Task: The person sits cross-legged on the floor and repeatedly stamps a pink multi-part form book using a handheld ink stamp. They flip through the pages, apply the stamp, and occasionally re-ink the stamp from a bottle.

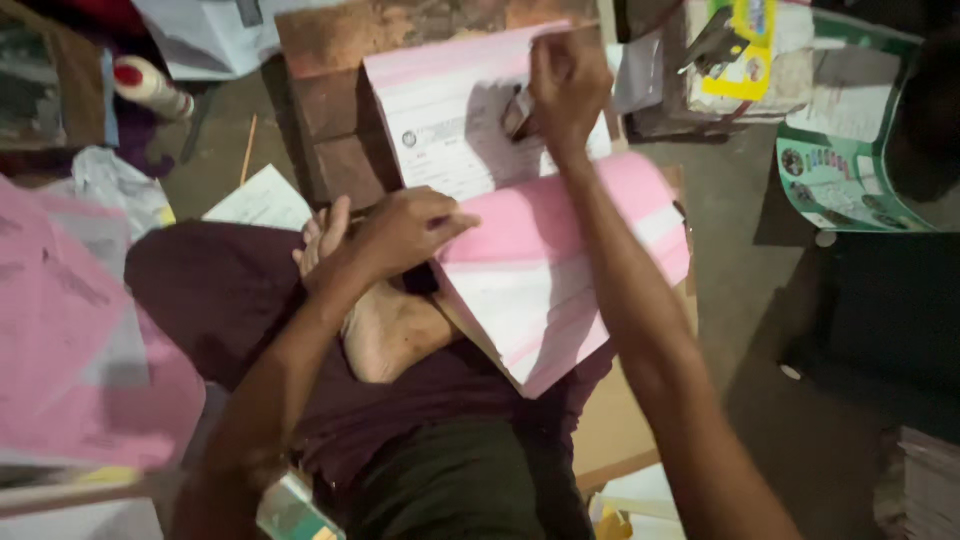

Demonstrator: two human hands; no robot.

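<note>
A pad of pink and white printed forms lies open across my lap and a wooden block. My left hand is closed on the edge of the turned pink sheets at the pad's fold. Farther away, my right hand is shut on a small dark stamp-like tool, which it presses onto the upper white form. My bare foot rests under the pad, on my dark maroon trousers.
Loose pink sheets pile up at the left. A white bottle with a red cap lies at top left. A green printed poster and a box with a yellow label sit at top right. Stacked paper is at bottom right.
</note>
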